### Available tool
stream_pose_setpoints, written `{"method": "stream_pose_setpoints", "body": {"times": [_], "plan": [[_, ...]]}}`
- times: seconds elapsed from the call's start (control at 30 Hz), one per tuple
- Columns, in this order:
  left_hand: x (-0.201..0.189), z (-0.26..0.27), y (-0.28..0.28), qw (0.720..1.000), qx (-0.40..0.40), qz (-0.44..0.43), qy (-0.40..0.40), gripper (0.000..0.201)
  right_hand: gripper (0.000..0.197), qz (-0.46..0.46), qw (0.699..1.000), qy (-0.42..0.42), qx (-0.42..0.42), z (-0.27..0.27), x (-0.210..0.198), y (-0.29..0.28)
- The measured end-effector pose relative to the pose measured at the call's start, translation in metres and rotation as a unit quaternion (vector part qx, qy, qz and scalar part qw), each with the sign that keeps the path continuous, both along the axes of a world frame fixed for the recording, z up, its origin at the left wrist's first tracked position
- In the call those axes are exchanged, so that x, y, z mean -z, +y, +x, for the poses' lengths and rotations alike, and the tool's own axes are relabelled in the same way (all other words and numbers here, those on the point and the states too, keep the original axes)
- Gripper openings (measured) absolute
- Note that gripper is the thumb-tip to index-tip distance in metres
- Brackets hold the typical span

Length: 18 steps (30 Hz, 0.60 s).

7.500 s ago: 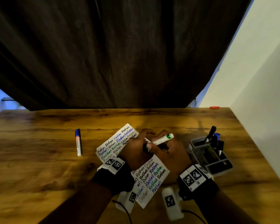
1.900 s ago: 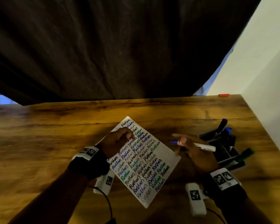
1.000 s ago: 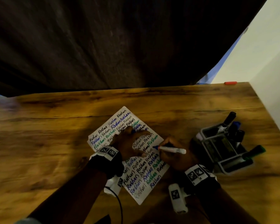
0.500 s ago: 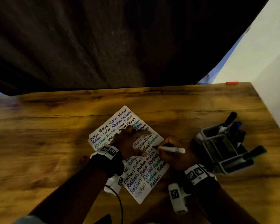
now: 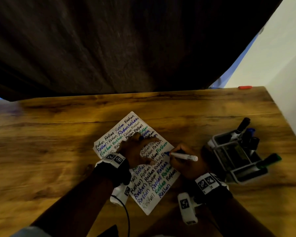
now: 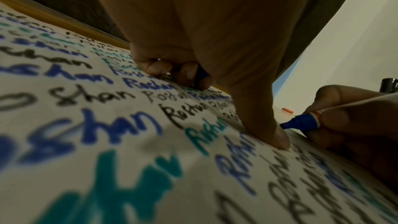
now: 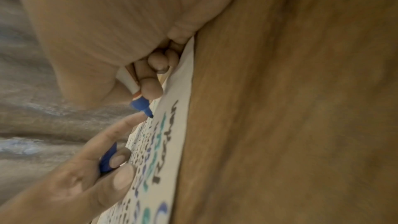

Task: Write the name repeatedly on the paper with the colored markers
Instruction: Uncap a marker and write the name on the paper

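Observation:
A white paper (image 5: 149, 194) covered with the name in black, blue and green lies tilted on the wooden table (image 5: 50, 151). My left hand (image 5: 140, 144) rests on its middle, thumb pressed to the sheet (image 6: 107, 142). Its curled fingers hold a blue cap (image 6: 201, 74), also seen in the right wrist view (image 7: 107, 159). My right hand (image 5: 179, 154) grips a white marker (image 5: 183, 156) with a blue tip (image 6: 299, 123). The tip (image 7: 148, 114) touches the paper near its right edge, beside the left thumb.
A grey organizer (image 5: 236, 158) stands right of my right hand, holding a black marker (image 5: 243, 124), a green one (image 5: 270, 160) and others. A small red object (image 5: 245, 87) lies at the far edge. A white wall bounds the right side, a dark curtain the back.
The green marker I held went into the organizer and I took the blue one. My right hand brought it down to the paper. Over the last second both hands barely moved.

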<state>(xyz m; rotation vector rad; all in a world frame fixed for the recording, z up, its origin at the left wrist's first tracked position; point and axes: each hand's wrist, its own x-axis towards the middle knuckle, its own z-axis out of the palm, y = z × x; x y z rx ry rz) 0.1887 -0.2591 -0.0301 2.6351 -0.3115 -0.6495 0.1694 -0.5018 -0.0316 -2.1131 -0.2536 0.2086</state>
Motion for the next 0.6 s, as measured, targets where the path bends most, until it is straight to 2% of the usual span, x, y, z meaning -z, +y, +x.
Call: {"method": "stream_pose_setpoints", "body": {"times": [0.1, 0.27, 0.47, 0.57, 0.6], "plan": [[0.0008, 0.0003, 0.0, 1.0, -0.001, -0.005, 0.004, 0.08, 0.021, 0.011, 1.0, -0.005, -0.007, 0.0001, 0.0031, -0.001], [0.0012, -0.0002, 0.001, 1.0, -0.001, -0.006, 0.004, 0.079, 0.011, -0.003, 1.0, -0.014, 0.001, 0.0006, 0.0073, -0.0019], [0.0028, 0.0009, 0.0016, 1.0, 0.007, 0.002, 0.001, 0.08, 0.011, 0.012, 1.0, -0.007, -0.01, 0.003, 0.0082, -0.0013], [0.0044, 0.0015, 0.0019, 1.0, 0.007, 0.002, 0.004, 0.081, 0.026, 0.021, 1.0, -0.011, -0.016, 0.0026, 0.0087, -0.0019], [0.0047, 0.0018, 0.002, 1.0, 0.006, 0.003, 0.005, 0.081, 0.025, 0.02, 1.0, -0.012, -0.012, 0.003, 0.0093, -0.0024]]}}
